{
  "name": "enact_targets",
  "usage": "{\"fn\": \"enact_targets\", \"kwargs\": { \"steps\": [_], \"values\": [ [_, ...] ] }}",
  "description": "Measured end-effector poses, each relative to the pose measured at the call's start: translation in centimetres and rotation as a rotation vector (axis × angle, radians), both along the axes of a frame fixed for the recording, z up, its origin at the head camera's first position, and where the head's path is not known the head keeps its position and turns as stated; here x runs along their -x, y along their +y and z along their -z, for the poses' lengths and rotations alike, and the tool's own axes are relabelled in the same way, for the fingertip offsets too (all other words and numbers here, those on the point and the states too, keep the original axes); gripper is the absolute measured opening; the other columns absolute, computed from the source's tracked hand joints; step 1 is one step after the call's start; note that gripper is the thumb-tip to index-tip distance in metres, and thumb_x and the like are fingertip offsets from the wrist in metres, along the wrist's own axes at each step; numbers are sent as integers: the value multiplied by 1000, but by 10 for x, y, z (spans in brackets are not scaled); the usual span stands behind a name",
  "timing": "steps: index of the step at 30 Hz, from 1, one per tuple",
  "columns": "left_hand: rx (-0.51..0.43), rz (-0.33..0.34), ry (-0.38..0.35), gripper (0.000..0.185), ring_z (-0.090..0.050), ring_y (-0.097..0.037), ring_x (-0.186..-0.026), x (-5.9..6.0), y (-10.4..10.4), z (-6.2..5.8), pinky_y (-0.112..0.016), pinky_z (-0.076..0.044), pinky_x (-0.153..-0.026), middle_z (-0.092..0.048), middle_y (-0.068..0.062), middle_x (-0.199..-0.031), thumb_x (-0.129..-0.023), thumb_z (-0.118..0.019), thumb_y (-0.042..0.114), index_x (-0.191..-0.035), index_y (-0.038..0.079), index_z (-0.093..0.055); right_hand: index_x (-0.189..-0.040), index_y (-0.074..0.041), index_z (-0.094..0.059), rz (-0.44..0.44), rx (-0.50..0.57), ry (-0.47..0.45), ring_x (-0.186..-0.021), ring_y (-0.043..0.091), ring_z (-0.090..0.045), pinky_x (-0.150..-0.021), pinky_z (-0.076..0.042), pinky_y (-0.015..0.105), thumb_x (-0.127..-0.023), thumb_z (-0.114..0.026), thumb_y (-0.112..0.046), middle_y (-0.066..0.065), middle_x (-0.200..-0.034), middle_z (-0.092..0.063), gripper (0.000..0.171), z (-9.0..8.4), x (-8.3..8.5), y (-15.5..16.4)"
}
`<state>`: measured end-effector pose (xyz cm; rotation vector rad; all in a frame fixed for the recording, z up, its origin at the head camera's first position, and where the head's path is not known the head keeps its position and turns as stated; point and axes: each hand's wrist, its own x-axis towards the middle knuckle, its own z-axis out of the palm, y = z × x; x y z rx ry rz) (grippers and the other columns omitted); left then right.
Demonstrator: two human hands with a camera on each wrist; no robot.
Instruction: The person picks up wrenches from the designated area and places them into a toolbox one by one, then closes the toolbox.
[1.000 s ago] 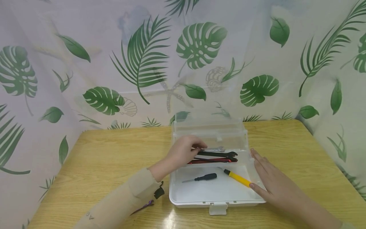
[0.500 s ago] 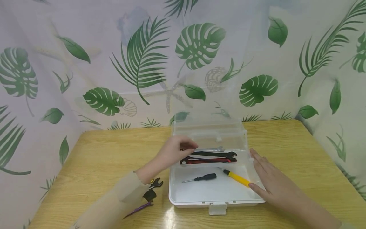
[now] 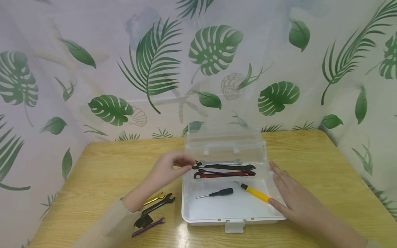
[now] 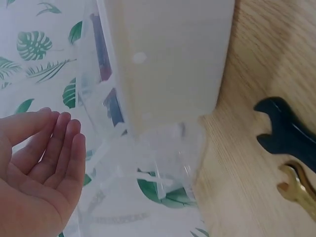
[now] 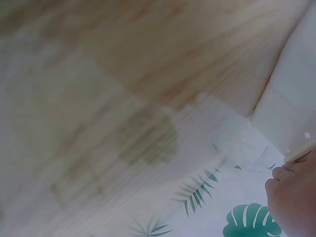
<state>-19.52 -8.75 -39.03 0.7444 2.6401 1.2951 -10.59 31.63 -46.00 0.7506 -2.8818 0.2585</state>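
Observation:
A white toolbox (image 3: 204, 210) stands with its clear lid (image 3: 224, 136) raised. Across its upper tray lie a silver wrench (image 3: 220, 162), a black wrench (image 3: 227, 167) and a red wrench (image 3: 211, 175), with a thin dark tool overlapping the red one. My left hand (image 3: 167, 172) is at the tray's left end, fingertips close to the wrench ends; the left wrist view shows its loosely bent fingers (image 4: 64, 148) holding nothing. My right hand (image 3: 293, 193) rests against the toolbox's right side, fingers extended. A black screwdriver (image 3: 221, 193) and a yellow-handled tool (image 3: 258, 194) lie in the lower compartment.
Left of the toolbox on the wooden table (image 3: 118, 162) lie a gold wrench (image 3: 156, 197), another black wrench (image 3: 162, 202), a small black object (image 3: 143, 220) and a purple wrench (image 3: 150, 227). A latch (image 3: 234, 226) hangs at the toolbox front. Leaf-patterned cloth surrounds the table.
My left hand has drawn back leftward from over the tray, uncovering the left ends of the wrenches and the tools on the table. My right hand stays in place.

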Motion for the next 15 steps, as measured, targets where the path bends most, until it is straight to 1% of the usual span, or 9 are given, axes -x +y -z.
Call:
{"fn": "enact_targets", "kwargs": {
  "steps": [2,4,8,12,15],
  "values": [
    [-2,-19,3,16,-78,-26,-101,-3,-8,2,-38,-65,-92,-81,-12,-111,-98,-73,2,-112,3,-79,-167,3,-22,4,0,-8,-160,36,-32,-123,14,6,-104,-64,-44,16,-178,-18,89,0,0,0],
    [-10,-31,12,16,-78,-26,-100,-5,-17,4,-37,-65,-91,-81,-12,-110,-97,-73,2,-112,2,-79,-167,2,-22,8,-2,-11,-161,35,-31,-122,14,6,-104,-63,-45,15,-179,-17,89,1,0,0],
    [-25,-57,21,15,-78,-25,-98,-9,-34,8,-31,-64,-89,-81,-13,-110,-97,-73,2,-112,1,-79,-167,1,-21,13,1,-14,-161,34,-30,-122,14,6,-104,-63,-45,14,-179,-16,89,2,0,0],
    [-28,-102,-4,14,-78,-24,-97,-16,-49,11,-25,-63,-87,-81,-13,-110,-97,-73,2,-111,2,-79,-167,1,-21,11,4,-5,-162,33,-28,-122,14,6,-104,-64,-45,13,-179,-15,90,3,0,0],
    [-21,-123,-15,14,-78,-24,-97,-22,-58,14,-25,-63,-86,-81,-13,-110,-98,-74,3,-110,1,-79,-167,1,-21,6,6,9,-163,31,-27,-123,13,6,-103,-65,-44,12,-179,-15,90,4,0,1]
  ]
}}
